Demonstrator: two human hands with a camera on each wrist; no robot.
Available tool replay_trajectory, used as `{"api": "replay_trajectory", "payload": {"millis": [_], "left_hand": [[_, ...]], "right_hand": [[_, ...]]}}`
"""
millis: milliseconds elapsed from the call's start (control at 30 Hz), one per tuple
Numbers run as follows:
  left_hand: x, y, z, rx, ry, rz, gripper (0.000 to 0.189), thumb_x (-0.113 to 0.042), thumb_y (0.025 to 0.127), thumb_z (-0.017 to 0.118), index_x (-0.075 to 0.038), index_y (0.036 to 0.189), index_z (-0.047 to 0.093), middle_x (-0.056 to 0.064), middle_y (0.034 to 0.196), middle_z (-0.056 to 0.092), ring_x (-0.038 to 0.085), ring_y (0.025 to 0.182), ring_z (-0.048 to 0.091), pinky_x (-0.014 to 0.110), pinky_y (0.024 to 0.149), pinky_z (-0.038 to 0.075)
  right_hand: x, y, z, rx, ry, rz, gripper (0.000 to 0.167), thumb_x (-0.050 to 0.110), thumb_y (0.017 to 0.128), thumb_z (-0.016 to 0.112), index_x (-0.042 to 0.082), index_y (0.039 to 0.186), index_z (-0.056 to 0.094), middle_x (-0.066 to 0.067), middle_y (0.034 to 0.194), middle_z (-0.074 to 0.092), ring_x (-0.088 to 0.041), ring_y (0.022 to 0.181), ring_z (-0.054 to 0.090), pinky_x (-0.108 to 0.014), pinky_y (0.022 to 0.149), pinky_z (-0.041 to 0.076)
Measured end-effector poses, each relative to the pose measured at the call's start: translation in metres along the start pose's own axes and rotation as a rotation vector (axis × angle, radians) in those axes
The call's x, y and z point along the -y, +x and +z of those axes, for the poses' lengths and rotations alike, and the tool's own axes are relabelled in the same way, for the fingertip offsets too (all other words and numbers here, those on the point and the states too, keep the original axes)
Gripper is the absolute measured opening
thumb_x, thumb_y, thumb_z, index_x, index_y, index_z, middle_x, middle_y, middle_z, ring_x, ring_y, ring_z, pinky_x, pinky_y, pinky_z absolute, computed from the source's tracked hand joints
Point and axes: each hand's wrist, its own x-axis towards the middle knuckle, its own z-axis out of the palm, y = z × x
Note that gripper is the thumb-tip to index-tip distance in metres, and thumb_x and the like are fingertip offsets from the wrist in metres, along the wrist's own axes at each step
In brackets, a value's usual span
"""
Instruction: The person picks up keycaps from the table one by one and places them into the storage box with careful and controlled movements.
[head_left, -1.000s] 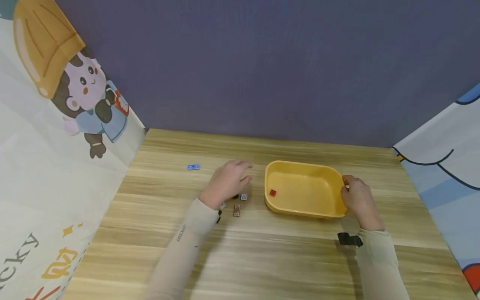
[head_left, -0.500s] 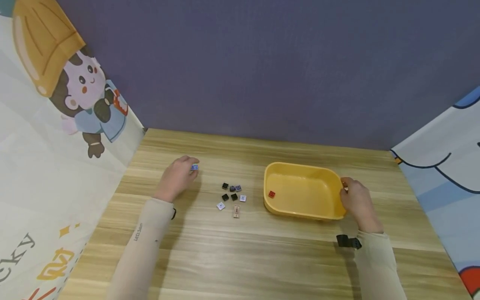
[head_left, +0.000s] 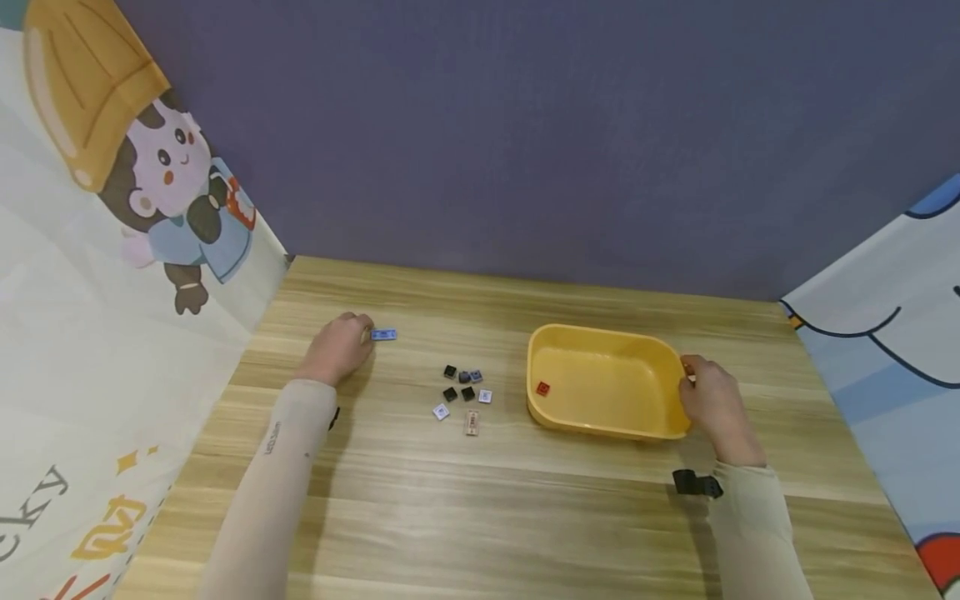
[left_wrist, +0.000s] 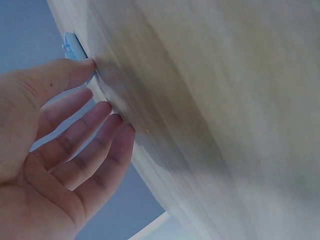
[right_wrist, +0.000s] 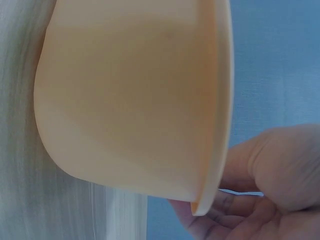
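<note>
My left hand (head_left: 335, 348) is at the left end of an oblong blue keycap (head_left: 385, 334) that lies on the wooden table, its thumb and forefinger on that end. In the left wrist view the left thumb (left_wrist: 70, 73) covers part of the blue keycap (left_wrist: 73, 46), and the other fingers curve loosely close to the tabletop. At the right, my right hand (head_left: 716, 408) grips the end rim of a yellow plastic basin (head_left: 610, 428). A small red keycap (head_left: 543, 388) lies in the basin. The right wrist view has the basin's outer wall (right_wrist: 125, 110) close up.
Between hand and basin lie several small keycaps: black ones such as a black keycap (head_left: 450, 394), a white keycap (head_left: 441, 412), another white keycap (head_left: 485, 397), a bluish keycap (head_left: 476, 376) and an oblong brownish keycap (head_left: 472, 422). A dark partition (head_left: 525, 150) stands behind the table (head_left: 480, 517).
My left hand has gone left from above the loose keycaps to the blue keycap, then slightly further left to its end. My right hand stays on the basin rim.
</note>
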Motion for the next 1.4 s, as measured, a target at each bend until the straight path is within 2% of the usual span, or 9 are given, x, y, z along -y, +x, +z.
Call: {"api": "replay_trajectory", "payload": {"millis": [333,600,833,967,1067,1233,1400], "left_hand": [[0.002,0.002,0.002,-0.018,0.027,0.009,0.025,-0.009,0.093,0.070,0.002,0.116,0.069,0.025,0.112,0.064,0.042,0.099,0.065,0.056,0.084,0.054],[0.001,0.000,0.000,-0.027,0.030,0.006,0.024,-0.010,0.094,0.069,0.002,0.114,0.069,0.020,0.102,0.067,0.033,0.086,0.066,0.049,0.074,0.057],[-0.011,-0.003,-0.006,-0.101,0.018,0.069,0.024,-0.012,0.094,0.071,0.002,0.114,0.070,0.020,0.104,0.069,0.034,0.088,0.067,0.049,0.076,0.057],[-0.026,-0.006,-0.010,-0.143,0.005,0.119,0.025,-0.013,0.094,0.071,0.002,0.114,0.071,0.020,0.108,0.070,0.036,0.093,0.068,0.050,0.081,0.056],[-0.043,-0.008,-0.013,-0.157,-0.009,0.163,0.024,-0.014,0.095,0.071,0.001,0.114,0.071,0.019,0.112,0.070,0.036,0.099,0.068,0.050,0.086,0.055],[-0.076,-0.012,-0.017,-0.137,-0.027,0.226,0.026,-0.016,0.095,0.071,0.000,0.115,0.071,0.018,0.115,0.070,0.035,0.104,0.067,0.048,0.090,0.054],[-0.108,-0.013,-0.011,-0.112,-0.027,0.306,0.025,-0.017,0.094,0.072,-0.003,0.116,0.072,0.014,0.114,0.071,0.030,0.102,0.068,0.044,0.088,0.056]], "right_hand": [[-0.001,0.000,0.000,0.005,0.004,0.006,0.040,-0.003,0.095,0.046,-0.022,0.130,0.045,-0.042,0.119,0.054,-0.055,0.104,0.055,-0.061,0.080,0.051],[0.000,0.000,0.001,-0.013,0.001,-0.010,0.039,-0.004,0.095,0.047,-0.021,0.129,0.047,-0.042,0.117,0.055,-0.055,0.102,0.056,-0.061,0.080,0.051],[0.000,0.000,0.000,-0.012,-0.005,-0.006,0.039,-0.004,0.094,0.047,-0.021,0.129,0.046,-0.042,0.117,0.054,-0.055,0.102,0.055,-0.062,0.081,0.050],[0.000,0.000,0.000,-0.013,-0.009,-0.006,0.039,-0.004,0.094,0.047,-0.021,0.129,0.047,-0.042,0.116,0.054,-0.054,0.102,0.056,-0.062,0.081,0.050],[0.000,0.001,0.001,-0.016,-0.007,-0.005,0.038,-0.004,0.094,0.047,-0.021,0.128,0.047,-0.042,0.116,0.054,-0.053,0.101,0.056,-0.061,0.081,0.051],[0.000,0.000,0.001,-0.010,-0.006,0.004,0.038,-0.004,0.094,0.047,-0.021,0.128,0.047,-0.042,0.117,0.054,-0.054,0.102,0.056,-0.061,0.080,0.051],[0.001,0.000,0.001,-0.006,-0.004,0.018,0.039,-0.003,0.095,0.047,-0.021,0.129,0.046,-0.042,0.118,0.052,-0.055,0.104,0.054,-0.062,0.083,0.050]]}}
